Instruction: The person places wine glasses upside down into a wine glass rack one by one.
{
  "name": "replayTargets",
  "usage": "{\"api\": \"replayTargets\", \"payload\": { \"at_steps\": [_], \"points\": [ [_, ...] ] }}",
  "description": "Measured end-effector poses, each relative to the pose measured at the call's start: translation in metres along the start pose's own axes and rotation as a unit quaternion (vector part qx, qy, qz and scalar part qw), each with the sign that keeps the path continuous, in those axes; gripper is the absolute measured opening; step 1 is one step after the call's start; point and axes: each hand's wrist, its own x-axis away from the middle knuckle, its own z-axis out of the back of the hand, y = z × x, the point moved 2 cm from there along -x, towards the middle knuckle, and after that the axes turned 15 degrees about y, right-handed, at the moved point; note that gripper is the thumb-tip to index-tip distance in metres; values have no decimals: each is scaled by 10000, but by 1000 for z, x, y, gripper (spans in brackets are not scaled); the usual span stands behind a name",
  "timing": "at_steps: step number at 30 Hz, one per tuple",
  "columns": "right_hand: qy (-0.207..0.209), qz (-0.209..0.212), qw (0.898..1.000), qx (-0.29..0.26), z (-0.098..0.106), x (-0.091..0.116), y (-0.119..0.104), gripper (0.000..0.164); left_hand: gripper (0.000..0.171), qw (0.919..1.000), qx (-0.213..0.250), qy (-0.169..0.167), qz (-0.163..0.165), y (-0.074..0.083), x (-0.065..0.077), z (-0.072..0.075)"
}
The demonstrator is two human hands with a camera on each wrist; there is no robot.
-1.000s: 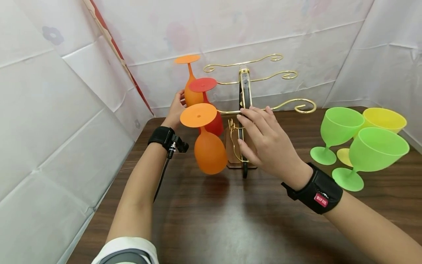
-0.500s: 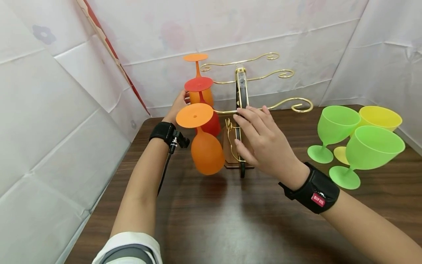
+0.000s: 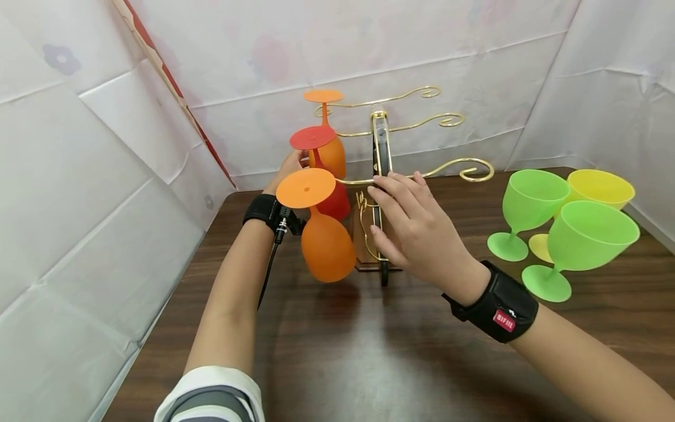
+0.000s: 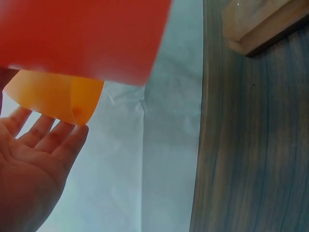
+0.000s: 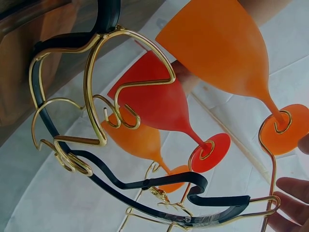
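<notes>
My left hand (image 3: pixel 289 170) holds the bowl of the far orange goblet (image 3: pixel 332 157), which hangs upside down with its stem at the far left curl of the gold wire rack (image 3: pixel 381 138). In the left wrist view, the fingers (image 4: pixel 70 140) lie along the bowl of this orange goblet (image 4: pixel 43 92); the thumb is mostly hidden. A red goblet (image 3: pixel 312 138) and a nearer orange goblet (image 3: pixel 328 249) hang upside down from the rack's other left curls. My right hand (image 3: pixel 422 225) rests against the front of the rack, its fingers slightly bent and apart.
Two green goblets (image 3: pixel 535 199) and a yellow goblet (image 3: pixel 601 186) stand upright on the dark wood table (image 3: pixel 343 363) at right. Three gold curls (image 3: pixel 477 170) reach out from the rack's right side. White sheeting (image 3: pixel 422 35) surrounds the table's back and sides.
My left hand has brought the far orange goblet to the right, from outside the rack to its far left curl, and lowered it slightly. My right hand stays at the rack.
</notes>
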Motion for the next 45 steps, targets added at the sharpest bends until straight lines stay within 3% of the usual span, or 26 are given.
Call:
{"api": "replayTargets", "payload": {
  "at_steps": [6, 10, 16, 18, 21, 22, 25, 26, 27, 28, 29, 33, 34, 40, 45],
  "points": [
    [-43, 4, 10000, -1, 0, 0, -2, 43, 66, 9990, 202, -34, 402, 4, 5, -4],
    [-48, 19, 10000, 5, -1, 0, -4, 43, 68, 9986, 37, -85, 527, 10, 8, -6],
    [-68, 26, 10000, 2, -1, 0, -7, 43, 69, 9979, -79, -56, 638, 47, 39, -18],
    [-65, 40, 10000, -2, -1, 1, -7, 44, 67, 9973, 139, -29, 725, 47, 45, -20],
    [-55, 41, 10000, 0, -1, 1, -8, 44, 65, 9972, 246, -71, 701, 36, 41, -19],
    [-54, 39, 10000, 2, -1, 1, -9, 44, 65, 9968, 329, -133, 720, 46, 49, -19],
    [-59, 39, 10000, 16, -1, 1, -9, 44, 66, 9963, 279, -98, 810, 45, 48, -19],
    [-62, 39, 10000, 20, 0, 1, -9, 44, 65, 9958, 249, -63, 879, 50, 51, -20],
    [-66, 38, 10000, 24, 0, 1, -9, 44, 65, 9944, 333, -84, 1000, 66, 60, -22],
    [-70, 38, 10000, 28, 0, 2, -9, 44, 65, 9937, 377, -50, 1059, 67, 61, -23],
    [-73, 40, 10000, 34, 0, 2, -9, 44, 65, 9933, 348, 9, 1103, 55, 53, -22],
    [-74, 40, 10000, 37, 0, 2, -10, 44, 69, 9924, 384, 73, 1168, 46, 48, -18],
    [-70, 39, 10000, 33, 0, 2, -10, 44, 71, 9932, 335, 133, 1103, 28, 37, -16],
    [-59, 40, 10000, 33, 0, 2, -10, 43, 78, 9923, 880, 9, 867, 2, 22, -12],
    [-75, 32, 10000, 38, 0, 3, -10, 44, 76, 9943, 925, 78, 519, -9, 15, -9]
  ]
}}
